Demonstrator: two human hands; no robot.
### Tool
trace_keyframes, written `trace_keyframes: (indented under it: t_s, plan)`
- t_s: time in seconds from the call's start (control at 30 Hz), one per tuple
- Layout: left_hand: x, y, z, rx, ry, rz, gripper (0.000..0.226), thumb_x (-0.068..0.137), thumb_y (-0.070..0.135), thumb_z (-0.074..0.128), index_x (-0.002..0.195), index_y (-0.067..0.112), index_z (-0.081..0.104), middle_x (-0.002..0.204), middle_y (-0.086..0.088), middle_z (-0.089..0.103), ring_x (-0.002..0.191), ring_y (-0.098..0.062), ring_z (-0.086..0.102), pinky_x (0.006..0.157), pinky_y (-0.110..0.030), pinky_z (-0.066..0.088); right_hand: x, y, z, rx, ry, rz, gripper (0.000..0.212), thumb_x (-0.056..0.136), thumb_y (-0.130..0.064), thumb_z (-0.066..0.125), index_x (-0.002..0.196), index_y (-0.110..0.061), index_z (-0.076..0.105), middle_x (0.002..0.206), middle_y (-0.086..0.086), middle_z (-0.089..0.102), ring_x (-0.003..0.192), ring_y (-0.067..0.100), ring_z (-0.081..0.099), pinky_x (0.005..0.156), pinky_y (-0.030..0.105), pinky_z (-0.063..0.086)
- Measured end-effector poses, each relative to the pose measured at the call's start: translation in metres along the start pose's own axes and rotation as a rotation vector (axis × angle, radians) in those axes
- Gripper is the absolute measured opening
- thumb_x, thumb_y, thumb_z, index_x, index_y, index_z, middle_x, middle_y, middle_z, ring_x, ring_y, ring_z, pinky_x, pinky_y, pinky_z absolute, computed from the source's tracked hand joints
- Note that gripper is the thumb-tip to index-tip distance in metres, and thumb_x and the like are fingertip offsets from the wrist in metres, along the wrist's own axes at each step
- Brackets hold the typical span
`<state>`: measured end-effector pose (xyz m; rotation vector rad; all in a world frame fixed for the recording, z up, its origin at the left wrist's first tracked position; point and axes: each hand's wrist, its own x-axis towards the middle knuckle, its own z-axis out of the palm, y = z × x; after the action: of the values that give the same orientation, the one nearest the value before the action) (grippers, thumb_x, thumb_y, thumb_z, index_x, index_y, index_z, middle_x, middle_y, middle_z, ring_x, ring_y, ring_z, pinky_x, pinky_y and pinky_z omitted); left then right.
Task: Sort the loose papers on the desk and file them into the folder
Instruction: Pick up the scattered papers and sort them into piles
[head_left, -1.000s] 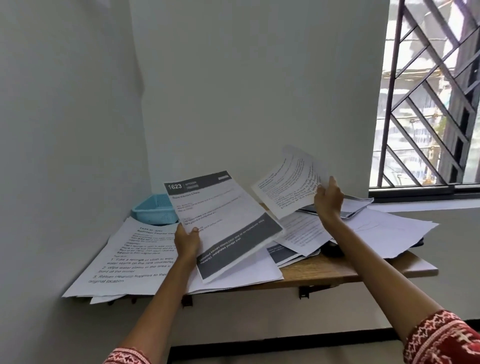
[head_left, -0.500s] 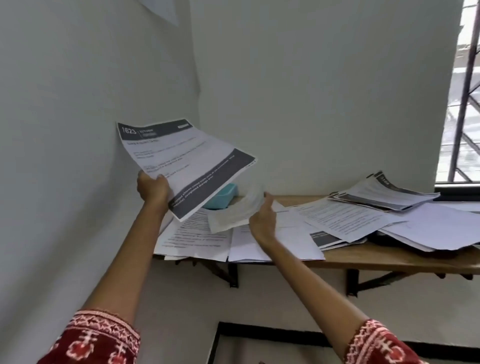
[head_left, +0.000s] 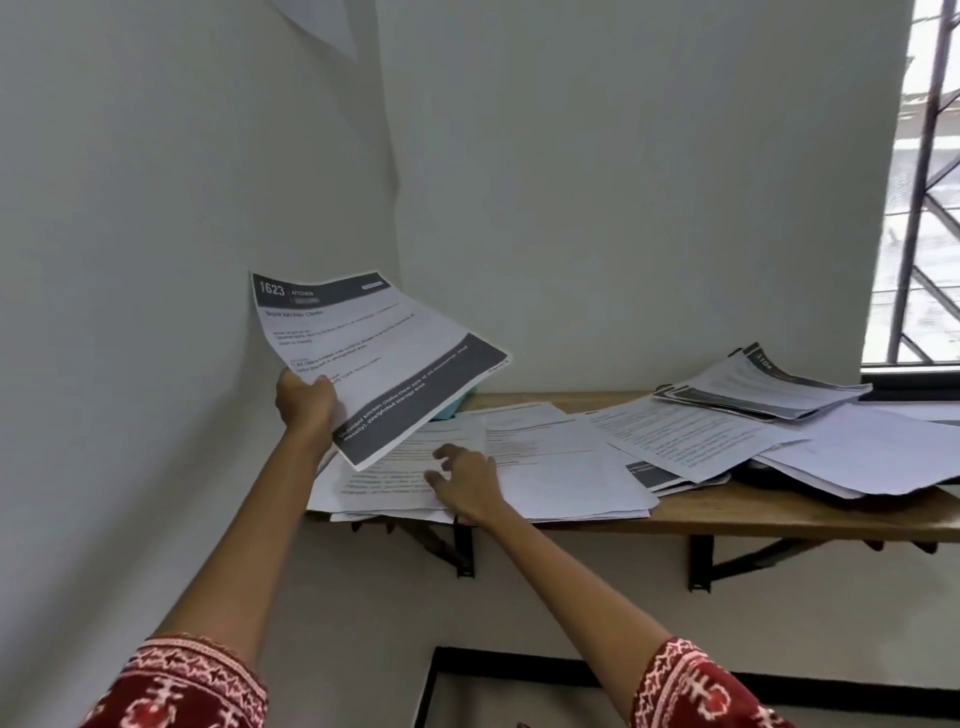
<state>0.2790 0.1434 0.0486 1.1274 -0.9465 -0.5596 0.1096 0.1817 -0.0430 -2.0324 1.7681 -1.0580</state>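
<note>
With the left hand (head_left: 306, 402) gripping the 1623 kitchen sheet (head_left: 374, 358), the open right hand (head_left: 465, 480) should pinch just the top page (head_left: 395, 473) by its edge

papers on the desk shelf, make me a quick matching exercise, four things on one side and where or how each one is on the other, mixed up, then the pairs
Things
1. sheet headed 1623
2. right hand
3. teal basket
4. dark-banded stack

Places or states
a. lying near the window end of the shelf
b. held up in the air by the left hand
c. mostly hidden behind the raised sheet
d. fingers spread on the papers at the shelf's left end

Pairs: 1-b, 2-d, 3-c, 4-a
</note>
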Motion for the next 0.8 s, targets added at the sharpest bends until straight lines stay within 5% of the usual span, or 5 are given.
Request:
trace_keyframes:
  t_s: [0.07, 0.2, 0.4, 0.5, 0.8]
  plan:
    - [-0.004, -0.008, 0.007, 0.005, -0.025, 0.000, 0.037, 0.092, -0.002, 0.043, 0.128, 0.003, 0.049, 0.131, -0.012, 0.054, 0.117, -0.028, 0.053, 0.089, -0.024, 0.039, 0.007, 0.006, -0.013, -0.031, 0.147, -0.001, 0.030, 0.096, -0.023, 0.047, 0.122, -0.010, 0.057, 0.114, 0.010, 0.067, 0.110, 0.027, 0.057, 0.113, 0.040, 0.021]
    - [-0.013, -0.029, 0.024, 0.017, -0.077, -0.021, 0.038, 0.092, -0.002, 0.044, 0.129, 0.002, 0.048, 0.131, -0.013, 0.053, 0.118, -0.029, 0.052, 0.091, -0.024, 0.037, 0.014, 0.046, -0.077, -0.151, 0.273, 0.114, 0.035, 0.089, -0.010, 0.047, 0.123, -0.010, 0.057, 0.123, 0.009, 0.062, 0.115, 0.026, 0.056, 0.106, 0.038, 0.034]
    - [-0.034, -0.055, 0.053, 0.059, -0.152, -0.066, 0.038, 0.093, -0.001, 0.044, 0.131, 0.001, 0.047, 0.133, -0.014, 0.052, 0.119, -0.029, 0.051, 0.090, -0.022, 0.034, -0.010, 0.121, -0.177, -0.559, -0.088, 0.378, 0.057, 0.087, -0.011, 0.050, 0.142, -0.009, 0.035, 0.144, 0.010, 0.042, 0.133, 0.028, 0.038, 0.113, 0.048, 0.025]
    - [-0.039, -0.058, 0.059, 0.082, -0.144, -0.077, 0.037, 0.093, -0.001, 0.044, 0.129, 0.001, 0.049, 0.132, -0.014, 0.053, 0.119, -0.028, 0.052, 0.089, -0.021, 0.034, -0.028, 0.143, -0.199, -0.752, -0.262, 0.435, 0.055, 0.086, -0.004, 0.049, 0.140, -0.007, 0.038, 0.141, 0.013, 0.044, 0.128, 0.030, 0.042, 0.100, 0.039, 0.041]
    - [-0.039, -0.054, 0.060, 0.128, -0.181, -0.075, 0.037, 0.091, -0.002, 0.045, 0.127, 0.000, 0.050, 0.131, -0.017, 0.054, 0.119, -0.031, 0.052, 0.095, -0.027, 0.037, -0.030, 0.161, -0.199, -0.770, -0.046, 0.241, 0.028, 0.091, -0.007, 0.051, 0.112, -0.017, 0.066, 0.119, 0.003, 0.063, 0.112, 0.022, 0.056, 0.091, 0.032, 0.044]
